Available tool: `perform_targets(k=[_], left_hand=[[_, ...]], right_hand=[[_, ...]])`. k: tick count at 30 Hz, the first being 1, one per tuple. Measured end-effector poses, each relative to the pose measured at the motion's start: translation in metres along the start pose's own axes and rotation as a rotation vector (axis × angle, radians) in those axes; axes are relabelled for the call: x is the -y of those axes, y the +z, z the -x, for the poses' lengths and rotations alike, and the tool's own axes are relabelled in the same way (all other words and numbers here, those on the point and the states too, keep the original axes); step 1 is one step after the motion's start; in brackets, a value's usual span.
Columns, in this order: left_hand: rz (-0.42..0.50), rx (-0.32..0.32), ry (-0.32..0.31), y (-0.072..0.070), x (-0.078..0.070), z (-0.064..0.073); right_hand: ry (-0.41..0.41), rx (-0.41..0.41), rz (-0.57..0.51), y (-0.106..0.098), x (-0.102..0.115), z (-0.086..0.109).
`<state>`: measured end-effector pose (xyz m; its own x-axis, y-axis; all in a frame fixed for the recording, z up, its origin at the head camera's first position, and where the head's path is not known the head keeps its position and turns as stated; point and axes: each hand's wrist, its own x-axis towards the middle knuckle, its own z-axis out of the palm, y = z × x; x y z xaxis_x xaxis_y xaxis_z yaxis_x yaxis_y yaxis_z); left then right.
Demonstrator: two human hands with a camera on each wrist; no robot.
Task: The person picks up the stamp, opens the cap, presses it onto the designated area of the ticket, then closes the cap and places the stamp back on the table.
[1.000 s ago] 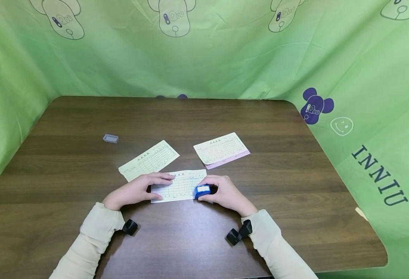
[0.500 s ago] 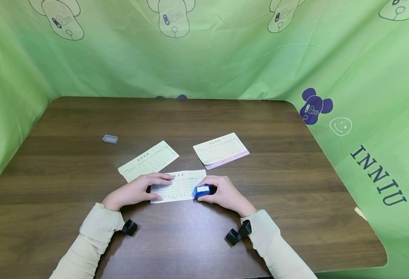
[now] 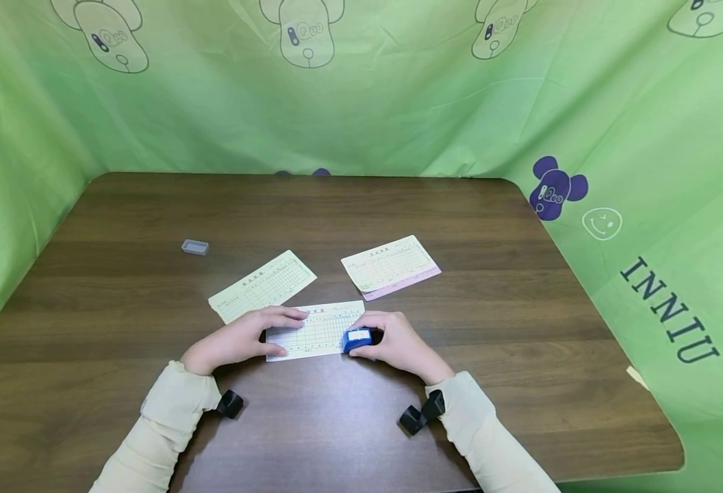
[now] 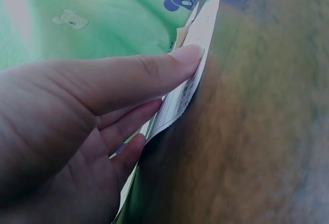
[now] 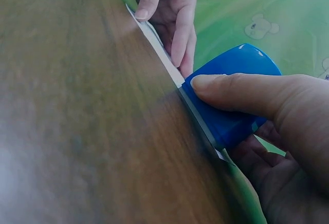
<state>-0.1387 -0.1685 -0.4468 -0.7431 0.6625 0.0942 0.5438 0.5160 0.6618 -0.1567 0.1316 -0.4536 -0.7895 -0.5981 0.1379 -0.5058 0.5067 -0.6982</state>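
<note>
A white printed slip [image 3: 321,332] with a ruled grid lies on the table between the hands. My left hand [image 3: 247,335] rests on its left end, thumb near the front edge and fingers spread towards the far edge. In the left wrist view the thumb [image 4: 185,59] presses the paper, whose end curls up slightly. My right hand [image 3: 392,339] grips a blue stamp [image 3: 357,338] with a white label on top, thumb against its near side. The stamp stands over the slip's right end and hides that part. In the right wrist view the blue stamp [image 5: 234,100] sits base down on the paper.
A pale green slip [image 3: 265,282] lies behind the left hand, close to the white one. Further right is a slip with a purple lower edge [image 3: 392,266]. A small clear plastic cap [image 3: 195,247] sits at the back left of the brown table [image 3: 460,219].
</note>
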Motion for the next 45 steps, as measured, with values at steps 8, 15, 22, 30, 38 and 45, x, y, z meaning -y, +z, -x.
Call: perform_targets(k=[8,15,22,30,38,45], left_hand=[[-0.011,0.002,0.006,0.0004,-0.0002,-0.0006],[-0.008,-0.001,0.007,0.0004,0.0000,-0.0001],[-0.007,0.003,-0.001,0.0004,-0.0006,-0.0002],[-0.014,-0.009,0.018,0.0006,0.0016,-0.0003],[-0.011,0.007,0.002,-0.0003,-0.0015,-0.0016],[-0.010,0.003,0.010,-0.0020,-0.0021,-0.0006]], right_hand=[[0.015,0.005,-0.016,0.0008,-0.0015,-0.0001],[0.038,0.005,-0.061,-0.0005,0.0002,-0.0001],[0.037,0.007,-0.106,-0.0028,0.0019,0.0008],[0.066,-0.037,-0.279,-0.0059,-0.0010,0.0002],[0.109,-0.036,-0.321,-0.0079,-0.0025,0.0002],[0.112,-0.031,-0.322,-0.0087,-0.0008,-0.0005]])
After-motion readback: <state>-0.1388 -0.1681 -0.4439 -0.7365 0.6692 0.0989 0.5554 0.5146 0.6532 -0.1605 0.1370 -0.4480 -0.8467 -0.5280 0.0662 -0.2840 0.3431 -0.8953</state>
